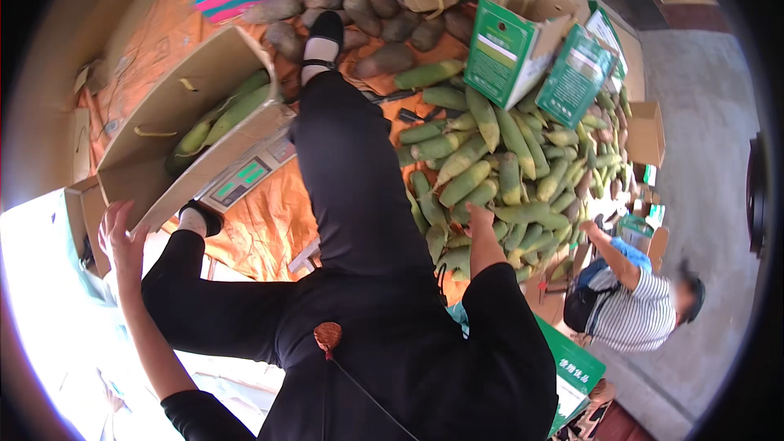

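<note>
An open cardboard box (214,53) with several long green radishes (233,118) inside sits on a digital scale (241,182) with a lit green display. My left hand (122,241) is raised beside the box's near corner, its fingers apart and holding nothing. On the right, my right hand (480,220) reaches down to a large heap of green radishes (510,180). It touches the heap at its near left part. Its fingertips are partly hidden, so I cannot make out whether they grip a radish.
Reddish-brown root vegetables (384,61) lie on the orange sheet (175,12) at the back. Green cartons (502,53) stand on the heap's far side. A person in a striped shirt (633,310) works at the right. A green box (563,367) lies beside my right elbow.
</note>
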Available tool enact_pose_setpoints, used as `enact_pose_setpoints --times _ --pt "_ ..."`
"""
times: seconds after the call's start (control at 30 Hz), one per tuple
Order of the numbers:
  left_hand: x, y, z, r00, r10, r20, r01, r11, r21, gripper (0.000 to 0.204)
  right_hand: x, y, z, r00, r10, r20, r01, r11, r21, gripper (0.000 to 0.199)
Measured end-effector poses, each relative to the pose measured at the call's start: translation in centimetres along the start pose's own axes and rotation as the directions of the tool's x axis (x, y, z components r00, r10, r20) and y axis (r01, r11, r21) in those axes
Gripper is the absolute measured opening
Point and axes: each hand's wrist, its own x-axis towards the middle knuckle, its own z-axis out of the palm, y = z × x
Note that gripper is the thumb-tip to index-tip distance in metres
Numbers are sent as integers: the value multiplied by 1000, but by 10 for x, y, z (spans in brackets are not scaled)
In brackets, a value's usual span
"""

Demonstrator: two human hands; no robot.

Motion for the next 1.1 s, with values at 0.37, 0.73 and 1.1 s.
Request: enact_pose_setpoints --times 0.37,0.73,1.1 --pt "4 27 16 992 8 -129 -36 977 -210 28 -25 -1 -38 979 116 167 -149 968 203 35" --pt "8 29 18 997 -16 -71 -5 959 -283 21 -38 4 -59 832 191 521 -447 786 427 46" --pt "10 29 17 996 0 -86 -28 947 -320 20 -193 -80 -95 623 -468 627 69 831 552 32"
